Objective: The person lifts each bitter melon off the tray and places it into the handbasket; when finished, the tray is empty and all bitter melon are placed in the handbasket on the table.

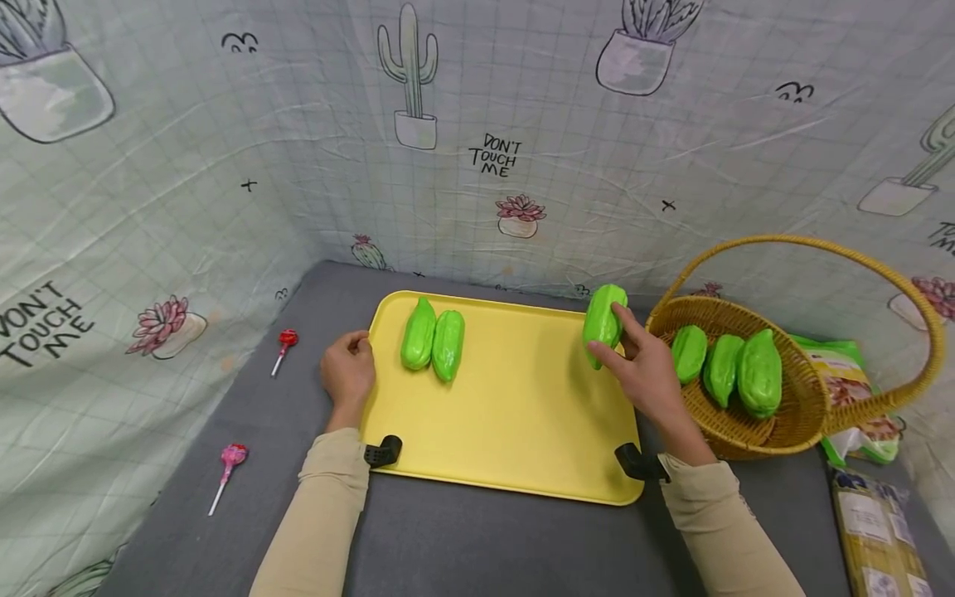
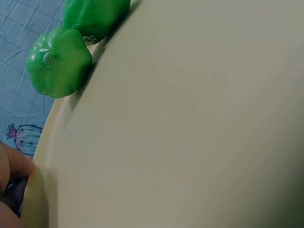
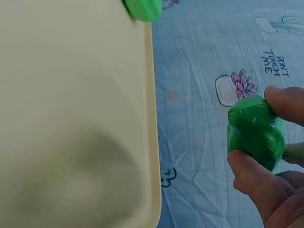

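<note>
My right hand (image 1: 652,371) pinches a glossy green, ridged toy fruit (image 1: 605,317) between thumb and fingers, above the right end of a yellow tray (image 1: 507,398). In the right wrist view this toy fruit (image 3: 255,130) shows beyond the tray's edge, one end facing the camera. At the tray's left side my left hand (image 1: 349,371) has its fingers curled at the rim; in the left wrist view, fingertips (image 2: 23,165) grip that edge. Two similar green toy fruits, one on the left (image 1: 419,334) and one on the right (image 1: 448,345), lie side by side on the tray.
To the right stands a wicker basket (image 1: 802,427) with a tall handle, holding three more green toy fruits (image 1: 759,373). Behind it lies a green-edged packet (image 1: 843,365), with a clear yellowish pack (image 1: 873,531) nearer. Red (image 1: 288,337) and pink (image 1: 234,454) lollipops lie at left.
</note>
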`<state>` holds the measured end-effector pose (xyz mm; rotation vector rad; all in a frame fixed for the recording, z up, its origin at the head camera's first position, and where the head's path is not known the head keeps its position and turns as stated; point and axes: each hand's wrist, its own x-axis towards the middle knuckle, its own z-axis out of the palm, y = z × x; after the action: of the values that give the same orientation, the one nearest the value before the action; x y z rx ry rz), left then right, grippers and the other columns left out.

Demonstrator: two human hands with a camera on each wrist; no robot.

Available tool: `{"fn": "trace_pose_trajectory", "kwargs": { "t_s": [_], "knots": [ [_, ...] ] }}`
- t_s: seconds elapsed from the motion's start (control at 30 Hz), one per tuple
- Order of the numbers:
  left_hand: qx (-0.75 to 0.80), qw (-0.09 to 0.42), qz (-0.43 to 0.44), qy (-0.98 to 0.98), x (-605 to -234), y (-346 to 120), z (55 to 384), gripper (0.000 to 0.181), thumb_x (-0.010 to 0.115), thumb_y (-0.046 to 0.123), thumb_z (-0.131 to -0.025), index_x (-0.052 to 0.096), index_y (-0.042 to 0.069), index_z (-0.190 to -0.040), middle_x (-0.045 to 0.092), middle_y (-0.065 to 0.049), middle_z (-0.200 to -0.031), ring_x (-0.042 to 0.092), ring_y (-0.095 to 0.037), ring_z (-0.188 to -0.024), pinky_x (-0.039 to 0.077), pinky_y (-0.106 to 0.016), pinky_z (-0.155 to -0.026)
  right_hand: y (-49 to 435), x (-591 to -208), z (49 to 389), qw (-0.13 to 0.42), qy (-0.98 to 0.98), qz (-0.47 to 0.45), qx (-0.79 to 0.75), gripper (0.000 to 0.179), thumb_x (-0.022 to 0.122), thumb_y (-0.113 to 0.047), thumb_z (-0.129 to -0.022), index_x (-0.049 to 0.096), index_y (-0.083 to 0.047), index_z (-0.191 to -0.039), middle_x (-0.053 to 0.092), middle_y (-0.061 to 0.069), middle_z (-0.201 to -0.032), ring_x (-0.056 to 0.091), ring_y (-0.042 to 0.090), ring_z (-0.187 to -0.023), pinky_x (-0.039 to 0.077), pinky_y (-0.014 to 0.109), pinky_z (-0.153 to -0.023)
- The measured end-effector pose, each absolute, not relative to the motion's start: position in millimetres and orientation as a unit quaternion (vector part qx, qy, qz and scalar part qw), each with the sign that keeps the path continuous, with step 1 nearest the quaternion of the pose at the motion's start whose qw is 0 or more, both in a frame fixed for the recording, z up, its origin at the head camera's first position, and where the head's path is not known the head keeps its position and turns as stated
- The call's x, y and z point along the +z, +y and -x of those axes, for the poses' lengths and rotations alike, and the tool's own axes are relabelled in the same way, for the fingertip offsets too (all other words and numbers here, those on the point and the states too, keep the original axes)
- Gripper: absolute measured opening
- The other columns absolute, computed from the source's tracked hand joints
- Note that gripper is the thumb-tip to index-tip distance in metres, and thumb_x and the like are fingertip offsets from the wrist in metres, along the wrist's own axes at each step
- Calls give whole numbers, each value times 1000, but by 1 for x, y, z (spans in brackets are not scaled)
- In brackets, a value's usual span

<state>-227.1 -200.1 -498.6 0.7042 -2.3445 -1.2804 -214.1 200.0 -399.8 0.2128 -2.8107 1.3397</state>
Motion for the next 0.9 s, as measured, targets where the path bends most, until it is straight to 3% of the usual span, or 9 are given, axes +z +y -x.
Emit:
{"fn": "trace_pose_trajectory", "kwargs": {
  "t_s": [0.13,0.37,0.6,0.8,0.9],
  "knots": [
    [-451,189,-250,-836,-499,-200,227,27,54,14,-103,76,3,-116,74,-22,-109,67,-38,-95,51,-51,-86,207,-402,215,20,-906,-63,417,79,65,-38,-100,23,-16,-163,40,27,-158,55,40,-135,52,14,-81],
    [-452,191,-250,-835,-498,-201,226,28,54,14,-103,75,2,-116,74,-22,-110,67,-38,-96,50,-51,-86,219,-400,210,25,-906,-47,420,80,64,-41,-100,22,-18,-164,37,26,-161,53,42,-137,54,19,-85],
    [-453,190,-253,-834,-498,-201,228,28,54,14,-103,75,3,-117,74,-22,-109,67,-38,-96,50,-51,-86,231,-395,203,13,-904,-32,426,83,64,-44,-99,18,-20,-164,44,30,-154,52,44,-137,44,3,-76],
    [-452,190,-252,-834,-498,-200,228,27,54,14,-103,75,2,-116,74,-22,-109,66,-38,-96,50,-50,-87,241,-395,198,29,-910,-28,412,80,63,-40,-100,20,-16,-164,56,33,-142,63,43,-123,46,14,-64],
    [-454,190,-252,-833,-498,-200,227,27,55,13,-103,75,2,-117,73,-22,-111,66,-37,-98,50,-50,-88,244,-395,197,33,-912,-27,409,80,63,-40,-101,21,-15,-164,54,34,-143,62,46,-125,45,13,-64]
  ]
}}
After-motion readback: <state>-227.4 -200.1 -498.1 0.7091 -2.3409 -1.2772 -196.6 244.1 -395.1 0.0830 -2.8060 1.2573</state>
